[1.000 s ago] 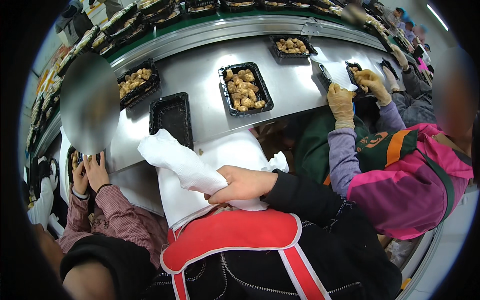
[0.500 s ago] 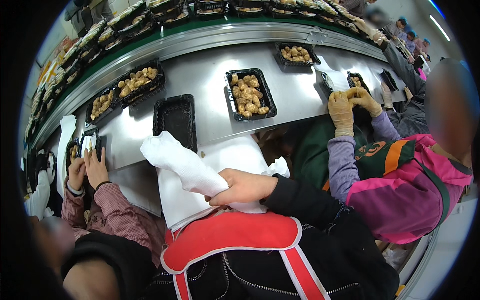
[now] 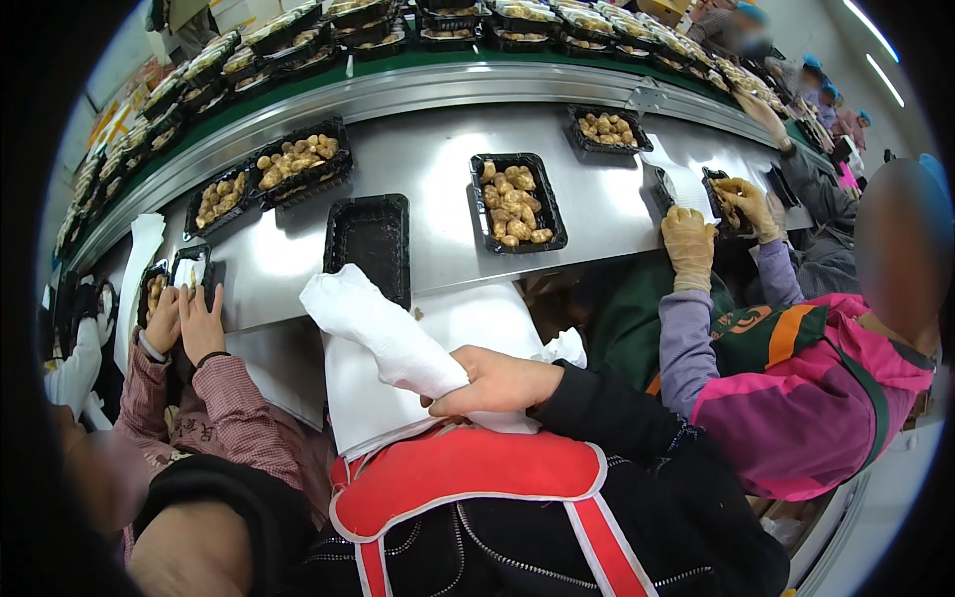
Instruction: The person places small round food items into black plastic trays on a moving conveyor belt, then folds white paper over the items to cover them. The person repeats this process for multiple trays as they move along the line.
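My right hand (image 3: 494,381) reaches in from the right in a black sleeve, its fingers closed around a bunched white paper towel (image 3: 383,333). The towel's loose end points up and left, in front of an empty black plastic tray (image 3: 370,239) at the table edge. Below the towel, white sheets (image 3: 477,318) lie over my lap, above a red apron (image 3: 468,483). I do not see my left hand. To the right of the empty tray stands a black tray (image 3: 517,204) filled with brown, lumpy, mushroom-like pieces.
A steel table (image 3: 428,149) crosses ahead, with more filled trays (image 3: 298,164) left and a filled tray (image 3: 607,131) at the far right. Behind it, a green conveyor (image 3: 448,60) carries packed trays. Co-workers handle trays on both sides; the right one wears gloves (image 3: 688,244).
The whole view has shifted, so the table and trays sit slightly lower and further right. My right hand keeps hold of the towel. The right co-worker's hands have moved apart, one onto a filled tray.
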Tool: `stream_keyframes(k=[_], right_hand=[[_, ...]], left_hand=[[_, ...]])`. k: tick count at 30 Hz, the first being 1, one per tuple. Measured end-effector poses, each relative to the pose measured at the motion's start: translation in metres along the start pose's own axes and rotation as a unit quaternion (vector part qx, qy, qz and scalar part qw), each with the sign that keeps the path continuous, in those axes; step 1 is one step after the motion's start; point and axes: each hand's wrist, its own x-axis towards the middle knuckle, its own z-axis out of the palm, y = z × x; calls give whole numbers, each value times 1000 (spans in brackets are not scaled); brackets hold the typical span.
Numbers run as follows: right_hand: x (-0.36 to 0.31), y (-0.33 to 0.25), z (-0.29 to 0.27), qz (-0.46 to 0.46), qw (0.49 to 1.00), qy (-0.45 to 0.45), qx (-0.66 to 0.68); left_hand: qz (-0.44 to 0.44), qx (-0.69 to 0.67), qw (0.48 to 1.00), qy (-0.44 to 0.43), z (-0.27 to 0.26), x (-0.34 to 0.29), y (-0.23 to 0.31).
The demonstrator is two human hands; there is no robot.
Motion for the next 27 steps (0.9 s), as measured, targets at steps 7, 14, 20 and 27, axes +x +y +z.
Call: stream_keyframes(k=[7,14,20,27], right_hand=[[-2,-2,-1,-5,1000,-1,12],[1,3,-1,-29,999,-9,-22],[-11,-18,-15,-13,999,20,-32],[-23,-46,-41,-72,984,8,-165]], left_hand=[[-39,87,995,8,35,4,54],[-2,69,997,16,57,9,127],[57,-93,992,-65,85,15,255],[192,62,874,-442,202,9,358]])
